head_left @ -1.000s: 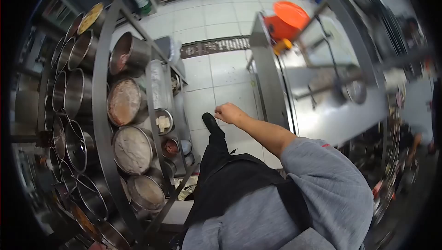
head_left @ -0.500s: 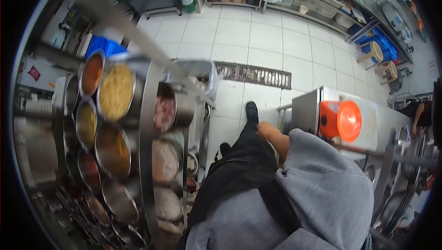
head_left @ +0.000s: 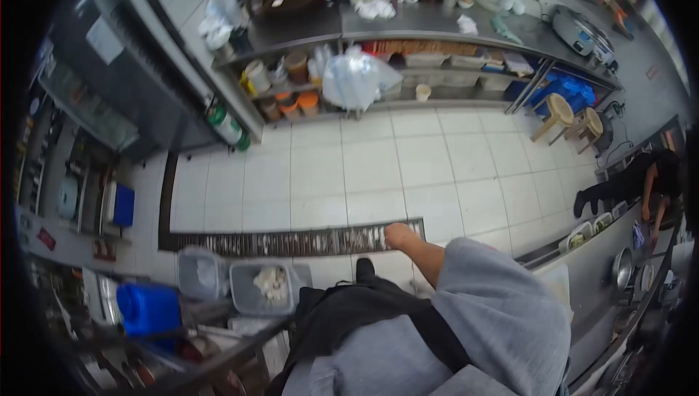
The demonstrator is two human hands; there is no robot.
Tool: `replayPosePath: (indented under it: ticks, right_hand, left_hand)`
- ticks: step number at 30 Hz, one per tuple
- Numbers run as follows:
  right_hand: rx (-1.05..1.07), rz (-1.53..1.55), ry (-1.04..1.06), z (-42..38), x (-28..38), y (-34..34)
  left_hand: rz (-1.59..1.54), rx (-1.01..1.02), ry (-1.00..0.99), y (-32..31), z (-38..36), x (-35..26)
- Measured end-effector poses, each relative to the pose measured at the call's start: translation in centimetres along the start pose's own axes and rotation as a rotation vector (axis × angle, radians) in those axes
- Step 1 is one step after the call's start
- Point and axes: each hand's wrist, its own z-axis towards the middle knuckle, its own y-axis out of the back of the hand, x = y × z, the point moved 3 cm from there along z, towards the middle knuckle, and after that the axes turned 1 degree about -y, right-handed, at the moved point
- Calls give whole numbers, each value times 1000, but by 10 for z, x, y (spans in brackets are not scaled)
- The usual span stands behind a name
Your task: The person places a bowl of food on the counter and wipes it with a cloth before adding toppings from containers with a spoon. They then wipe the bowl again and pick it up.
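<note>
My right hand [head_left: 399, 236] reaches forward from a grey sleeve [head_left: 495, 290], hanging over the floor at the end of the long drain grate [head_left: 320, 241]. Its fingers are curled in, and nothing shows in them. It touches no object that I can see. My left hand is out of view. Below, a black apron [head_left: 349, 305] covers my front, and one dark shoe [head_left: 365, 268] points ahead on the tiles.
Left of me stand a grey tub [head_left: 262, 308] with pale pieces and a blue jug [head_left: 151, 312]. A steel counter [head_left: 291, 35] with shelves runs ahead, a green cylinder [head_left: 227, 128] beside it. Stools [head_left: 557, 115] stand right. A co-worker [head_left: 648, 177] leans over the right-hand counter [head_left: 597, 308].
I have moved forward. The rack of metal food pots has slid to the lower left, and the orange scale has left view. My right hand stays out front with its fingers curled.
</note>
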Motion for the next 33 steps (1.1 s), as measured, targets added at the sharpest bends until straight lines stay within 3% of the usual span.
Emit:
replayPosePath:
  ticks: [4, 5, 6, 7, 8, 10, 12, 15, 17, 18, 19, 20, 21, 24, 26, 28, 30, 31, 32, 33]
  right_hand:
    - [-375, 230, -133, 54, -73, 140]
    - [-480, 354, -70, 59, -70, 176]
    - [-409, 733, -77, 37, -48, 229]
    - [-516, 998, 30, 11, -34, 266]
    - [-722, 1059, 305, -34, -18, 313]
    - [-1066, 911, 798, -120, -14, 381]
    - [-1484, 495, 1142, -188, -28, 426]
    - [-1575, 202, 1114, -231, -51, 466]
    - [-1898, -249, 757, -242, -61, 492]
    - [-1909, -278, 752, -258, -69, 492]
    - [-1941, -375, 646, -265, -75, 497]
    - [-1973, -461, 528, -271, -83, 500]
    - [-1987, -472, 499, -278, -94, 500]
    - [-1815, -585, 507, -307, -135, 499]
    - [-1714, -400, 593, -329, -174, 486]
    - [-1885, -202, 356, -345, -219, 475]
    - [-1739, -142, -428, -359, -293, 437]
    - [-1873, 102, -510, -356, -344, 415]
    - [-1854, 472, -725, -351, -397, 379]
    - [-1721, 601, -955, -347, -442, 335]
  left_hand:
    - [21, -81, -165, -48, 189, -96]
    - [38, -90, -249, -51, 257, -125]
    - [51, -98, -363, -55, 343, -166]
    - [57, -99, -510, -64, 438, -227]
    - [56, -88, -668, -79, 524, -304]
    - [49, -35, -969, -131, 644, -478]
    - [42, 25, -1176, -194, 692, -618]
    - [41, 35, -1318, -250, 730, -768]
    - [15, 32, -1355, -285, 724, -863]
    - [5, 10, -1370, -285, 745, -955]
    - [-284, 318, -1353, -280, 740, -1060]
    - [69, 200, -1373, -231, 700, -1168]
    - [-366, 208, -1461, -181, 651, -1254]
    - [-592, 444, -1628, -50, 469, -1429]
    - [-727, 579, -1732, 3, 354, -1485]
    - [-781, 731, -1879, 18, 262, -1509]
    - [-705, 864, -2042, 1, 189, -1526]
    - [-640, 932, -2124, -25, 166, -1528]
    - [-555, 990, -2133, -53, 151, -1524]
    - [-383, 1080, -2084, -91, 149, -1523]
